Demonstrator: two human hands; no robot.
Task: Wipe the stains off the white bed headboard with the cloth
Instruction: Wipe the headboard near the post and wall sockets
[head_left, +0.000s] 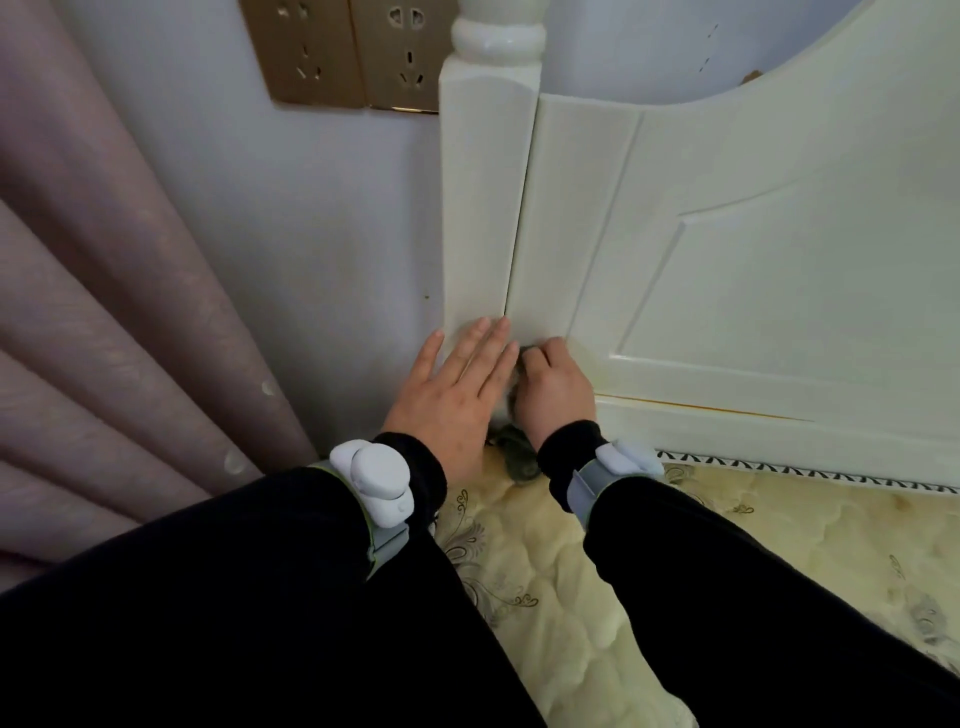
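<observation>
Sleeved left hand (457, 395) spread flat on headboard (727, 286); right hand (556, 389) grips downward-hanging cloth (517, 454).

headboard (753, 291): was white-cream, thin orange-brown line along lower rail
cloth (519, 457): was dark grey
curtain (104, 312): was plain dusty mauve
wall (311, 234): was pale bluish white
socket plates (353, 57): were gold
mattress (571, 597): was cream, quilted, grey floral scrolls
edging (805, 467): was black-and-white triangles
sleeves (727, 571): were black
wrist bands (374, 478): were grey with white units
</observation>
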